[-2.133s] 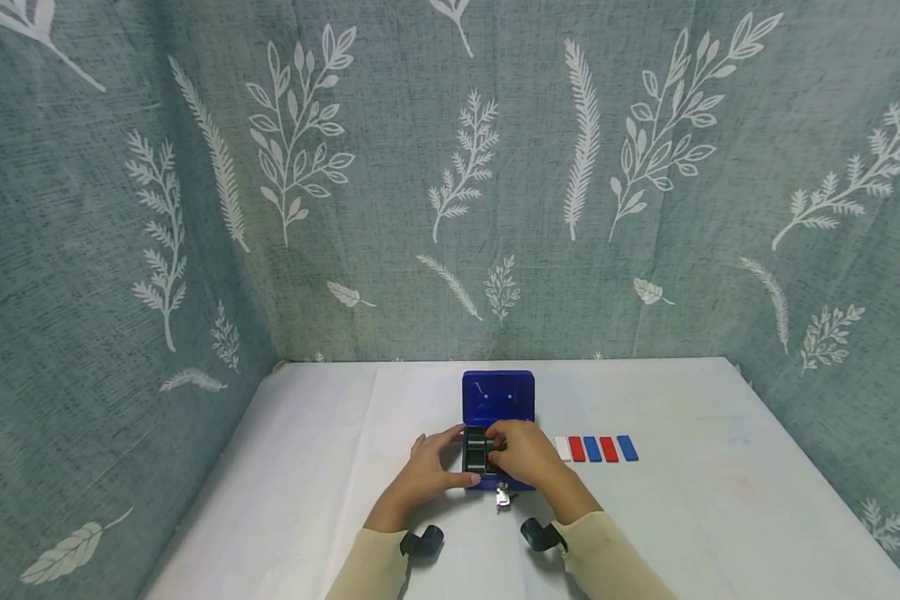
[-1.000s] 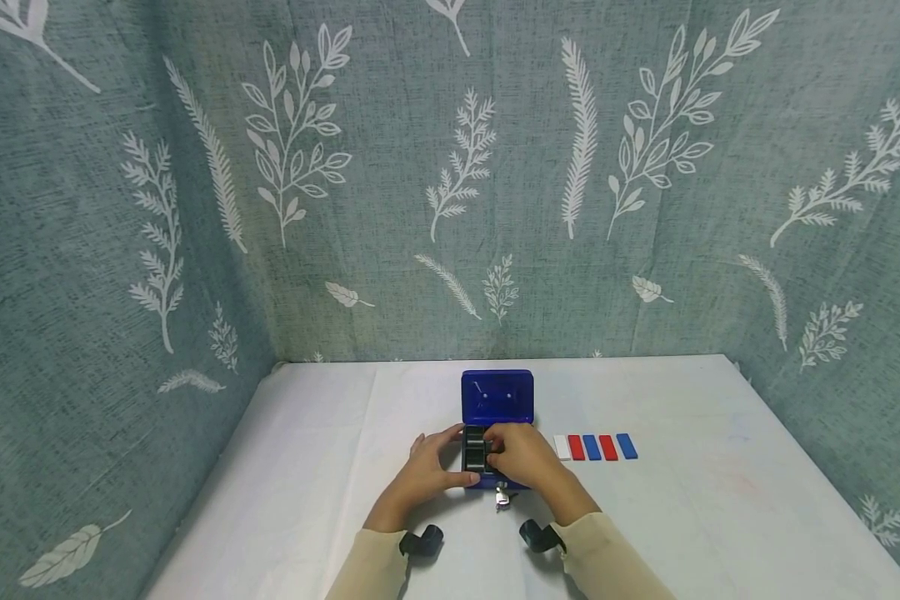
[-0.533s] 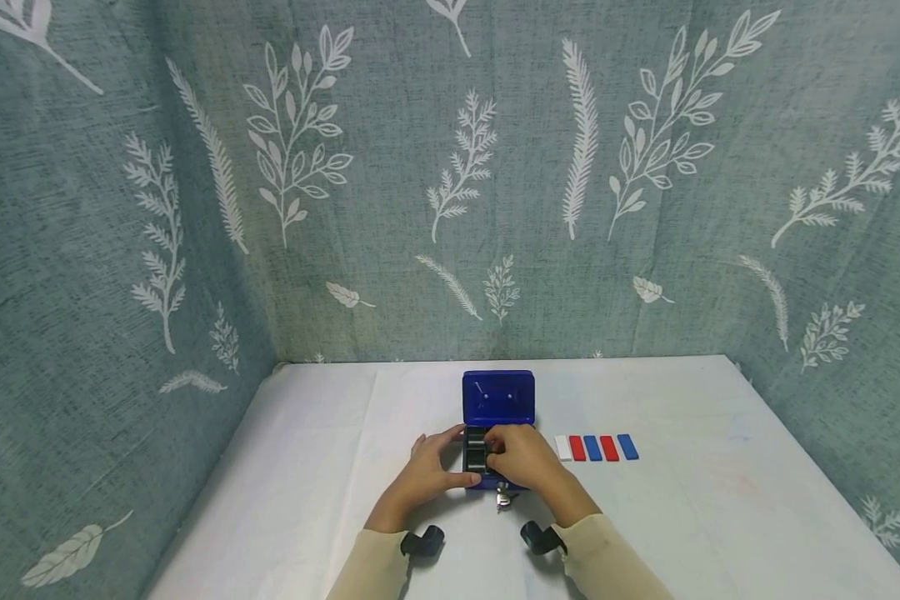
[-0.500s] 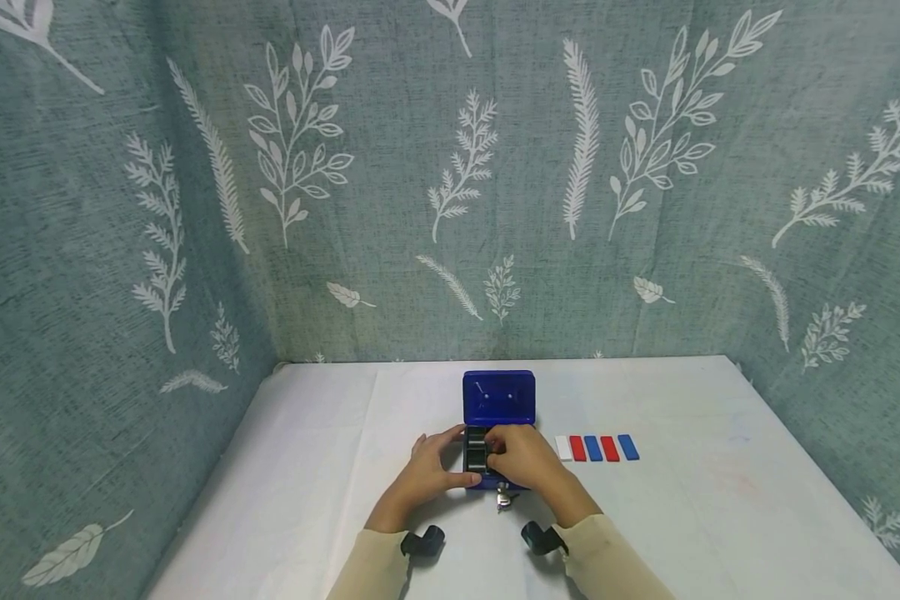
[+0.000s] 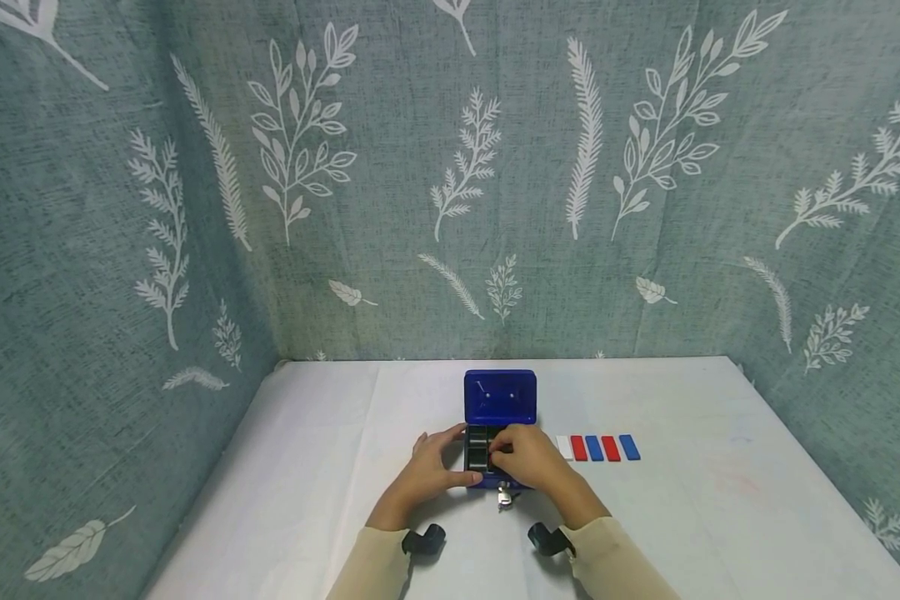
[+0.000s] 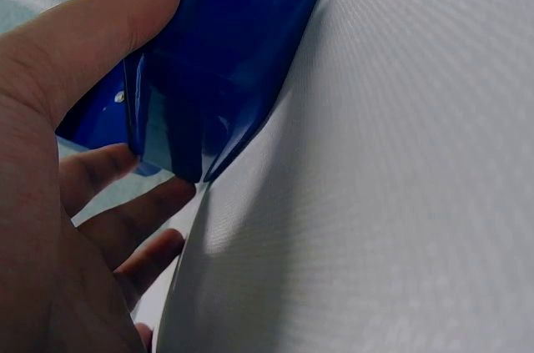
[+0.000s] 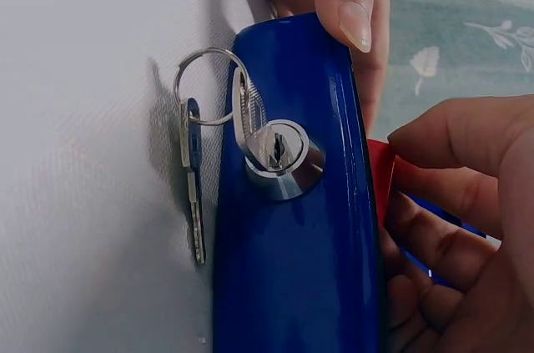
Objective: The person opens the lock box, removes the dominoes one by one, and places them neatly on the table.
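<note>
A blue metal cash box [image 5: 500, 396] stands on the white table with its lid up and a black compartment tray [image 5: 477, 450] inside. My left hand [image 5: 431, 475] spans the box's left side, thumb on the front rim and fingers by the back corner. In the left wrist view, fingertips [image 6: 179, 190] touch the blue side wall. Over the right part of the tray, my right hand [image 5: 532, 457] pinches a red flat piece [image 7: 380, 176], seen at the rim in the right wrist view. Its lower part is hidden by the box wall.
A key sits in the front lock [image 7: 284, 157], with a second key [image 7: 194, 186] hanging from its ring. Right of the box lie a white tile [image 5: 563, 447], red tiles [image 5: 611, 448] and blue tiles [image 5: 629, 447] in a row. Patterned grey-green cloth [image 5: 390, 167] rises behind the table.
My right hand has shifted slightly to the right inside the box, and more of the tray shows beside its fingertips. The left hand, box and tile row stay as they were.
</note>
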`<state>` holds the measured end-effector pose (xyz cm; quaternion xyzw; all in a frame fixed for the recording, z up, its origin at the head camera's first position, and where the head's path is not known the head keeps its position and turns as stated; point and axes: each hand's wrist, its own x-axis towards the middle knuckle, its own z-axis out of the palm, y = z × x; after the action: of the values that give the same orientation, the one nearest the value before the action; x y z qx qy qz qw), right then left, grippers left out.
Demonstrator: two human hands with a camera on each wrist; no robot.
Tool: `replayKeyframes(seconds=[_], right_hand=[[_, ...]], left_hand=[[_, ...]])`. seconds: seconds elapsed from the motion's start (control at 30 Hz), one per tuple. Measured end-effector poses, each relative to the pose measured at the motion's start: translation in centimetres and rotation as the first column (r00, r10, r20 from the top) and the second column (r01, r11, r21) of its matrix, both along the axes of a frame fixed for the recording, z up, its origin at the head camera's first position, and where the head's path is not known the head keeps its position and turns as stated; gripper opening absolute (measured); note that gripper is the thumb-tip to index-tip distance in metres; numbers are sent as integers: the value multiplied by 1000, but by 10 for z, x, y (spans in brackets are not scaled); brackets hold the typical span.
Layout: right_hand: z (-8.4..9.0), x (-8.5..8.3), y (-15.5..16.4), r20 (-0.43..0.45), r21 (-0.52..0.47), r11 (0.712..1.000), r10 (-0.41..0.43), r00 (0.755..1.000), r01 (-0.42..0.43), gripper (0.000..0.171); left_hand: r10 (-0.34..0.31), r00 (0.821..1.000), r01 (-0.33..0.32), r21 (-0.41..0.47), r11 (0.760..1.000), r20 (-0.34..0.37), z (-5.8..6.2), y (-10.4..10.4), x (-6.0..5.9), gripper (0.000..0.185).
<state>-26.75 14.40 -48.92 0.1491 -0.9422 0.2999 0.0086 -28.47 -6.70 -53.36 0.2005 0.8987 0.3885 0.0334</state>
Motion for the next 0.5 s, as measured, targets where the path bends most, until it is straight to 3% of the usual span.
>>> replayKeyframes(seconds=[0.5], right_hand=[[3,-1,5,9,-37,999,11,1000,-11,9]], left_hand=[[-9,1000,9,-16,1000,-17,-3,0,-2,93]])
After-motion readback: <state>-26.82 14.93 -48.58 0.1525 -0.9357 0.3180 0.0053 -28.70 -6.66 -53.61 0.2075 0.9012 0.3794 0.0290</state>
